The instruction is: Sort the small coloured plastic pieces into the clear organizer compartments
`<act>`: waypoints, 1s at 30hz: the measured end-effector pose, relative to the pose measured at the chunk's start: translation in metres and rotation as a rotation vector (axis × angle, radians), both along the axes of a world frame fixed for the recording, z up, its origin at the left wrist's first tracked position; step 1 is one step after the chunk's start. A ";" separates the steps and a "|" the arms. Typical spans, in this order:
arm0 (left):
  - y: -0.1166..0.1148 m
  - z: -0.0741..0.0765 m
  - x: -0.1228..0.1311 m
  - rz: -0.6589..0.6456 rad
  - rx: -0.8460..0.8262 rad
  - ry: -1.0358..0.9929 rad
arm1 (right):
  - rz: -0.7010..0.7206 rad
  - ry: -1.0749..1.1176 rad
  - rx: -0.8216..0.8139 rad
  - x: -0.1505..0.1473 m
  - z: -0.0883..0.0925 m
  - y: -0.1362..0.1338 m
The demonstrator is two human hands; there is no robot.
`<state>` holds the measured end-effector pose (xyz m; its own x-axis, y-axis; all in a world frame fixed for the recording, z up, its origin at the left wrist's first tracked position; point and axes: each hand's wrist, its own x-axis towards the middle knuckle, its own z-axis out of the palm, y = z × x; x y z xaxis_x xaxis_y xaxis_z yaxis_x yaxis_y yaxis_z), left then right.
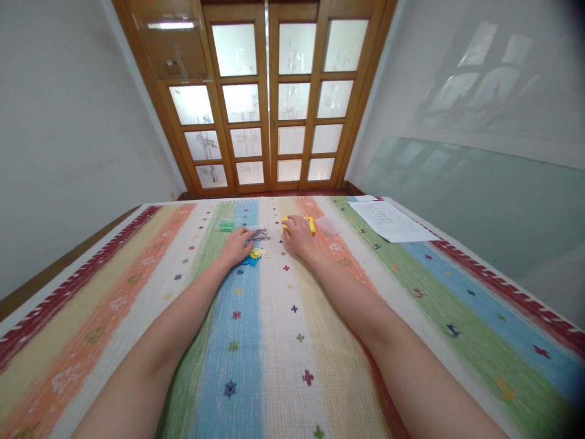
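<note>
Head cam, my only feed. L hand (236,246) is just L of ctr, fingers reaching fwd and R, tips at a see-thru item w/ dark bits (261,234). Index and thumb look close tog., but I can't tell if they're pinching it or just resting; the other fingers are tucked out of sight behind the hand. R hand (298,234) lies over a yellow item (312,226), fingers bent and slightly apart on top of it. The middle's hidden under the hand, so I get yellow poking out both sides only; can't tell if the grip's firm, nor what the item is.

Near L wrist, partly blocked by the hand: loose blue pcs (251,261) w/ pale yellow pcs (258,252) next to them, too small for me to get shapes. Beyond L hand, a clear tub (237,221) w/ green stuff (227,226) in it, blurry. Just R of the yellow item, a faint clear sheet or lid (329,225), edges v. hard to read. Far R, a printed paper (393,223), text illegible, on the striped cloth (274,341). Both forearms run off the btm edge.
</note>
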<state>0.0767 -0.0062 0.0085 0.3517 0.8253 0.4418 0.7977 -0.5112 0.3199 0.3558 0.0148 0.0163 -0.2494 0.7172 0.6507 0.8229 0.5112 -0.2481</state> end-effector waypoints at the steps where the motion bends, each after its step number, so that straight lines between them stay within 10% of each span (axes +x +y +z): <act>1: -0.002 0.000 0.001 -0.018 0.000 -0.005 | 0.036 -0.028 0.005 -0.005 0.000 -0.003; 14: 0.016 -0.020 -0.010 -0.056 -0.136 -0.262 | 0.201 -0.241 -0.092 -0.031 -0.007 -0.015; 30: -0.021 0.023 0.015 -0.142 -0.109 -0.436 | 0.420 -0.047 -0.164 -0.028 0.002 -0.024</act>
<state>0.0913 -0.0268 0.0317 0.2654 0.8323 0.4867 0.5017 -0.5503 0.6674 0.3273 -0.0091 0.0184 -0.5674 0.6404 0.5177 0.5650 0.7601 -0.3210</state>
